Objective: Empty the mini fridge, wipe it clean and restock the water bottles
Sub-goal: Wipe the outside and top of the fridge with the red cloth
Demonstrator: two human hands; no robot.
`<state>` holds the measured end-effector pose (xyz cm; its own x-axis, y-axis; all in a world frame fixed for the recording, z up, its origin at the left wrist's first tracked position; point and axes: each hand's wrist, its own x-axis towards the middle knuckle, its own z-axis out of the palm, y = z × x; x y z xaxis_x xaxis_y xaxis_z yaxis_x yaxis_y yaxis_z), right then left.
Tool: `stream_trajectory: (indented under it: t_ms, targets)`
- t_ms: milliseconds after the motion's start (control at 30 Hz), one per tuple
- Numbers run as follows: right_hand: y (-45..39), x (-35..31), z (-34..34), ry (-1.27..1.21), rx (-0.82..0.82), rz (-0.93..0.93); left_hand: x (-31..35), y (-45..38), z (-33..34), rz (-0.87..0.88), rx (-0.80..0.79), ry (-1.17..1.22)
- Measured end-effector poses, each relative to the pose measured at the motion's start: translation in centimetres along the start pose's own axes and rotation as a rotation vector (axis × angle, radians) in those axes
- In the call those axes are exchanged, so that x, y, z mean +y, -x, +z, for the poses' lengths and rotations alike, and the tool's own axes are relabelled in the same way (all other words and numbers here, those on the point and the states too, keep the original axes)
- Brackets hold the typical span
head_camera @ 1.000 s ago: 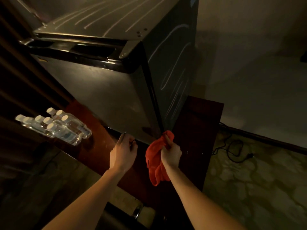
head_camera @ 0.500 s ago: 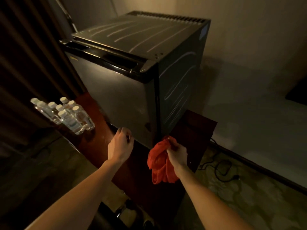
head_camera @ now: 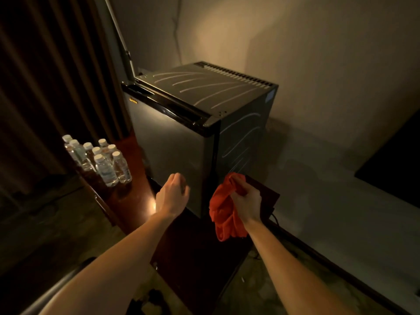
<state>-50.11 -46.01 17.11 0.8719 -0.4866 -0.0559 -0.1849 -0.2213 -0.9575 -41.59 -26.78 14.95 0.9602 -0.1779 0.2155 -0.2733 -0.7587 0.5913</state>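
A dark mini fridge stands on a reddish wooden table with its door closed. Several clear water bottles with white caps stand on the table left of the fridge. My left hand hovers at the lower part of the fridge door, fingers loosely curled and holding nothing. My right hand grips a red cloth that hangs down at the fridge's lower right front corner.
Dark curtains hang at the left behind the bottles. A plain wall runs behind and to the right of the fridge. A black cable lies on the patterned floor near the wall.
The view has pulled back and up, so the whole fridge top shows now. My left hand has lifted from the table edge to the lower door. My right hand still grips the cloth.
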Motion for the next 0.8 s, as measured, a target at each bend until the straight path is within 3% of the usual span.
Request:
stream_trajectory:
  t_ms: [167,267,600,800]
  targets:
    - [-0.9,-1.7,0.6,0.016,-0.017,-0.148,0.3,-0.6,-0.2,0.176,-0.051,-0.004]
    - [-1.3,-2.2,0.4,0.033,-0.021,-0.219,0.8,-0.3,0.1,0.178,-0.125,0.009]
    - [-4.4,-1.5,-4.5,0.086,-0.15,-0.412,7.6,0.5,4.4,-0.011,-0.443,0.682]
    - [-8.5,0.0,-11.2,0.076,-0.413,-0.372,15.3,1.8,8.6,-0.156,-0.256,0.982]
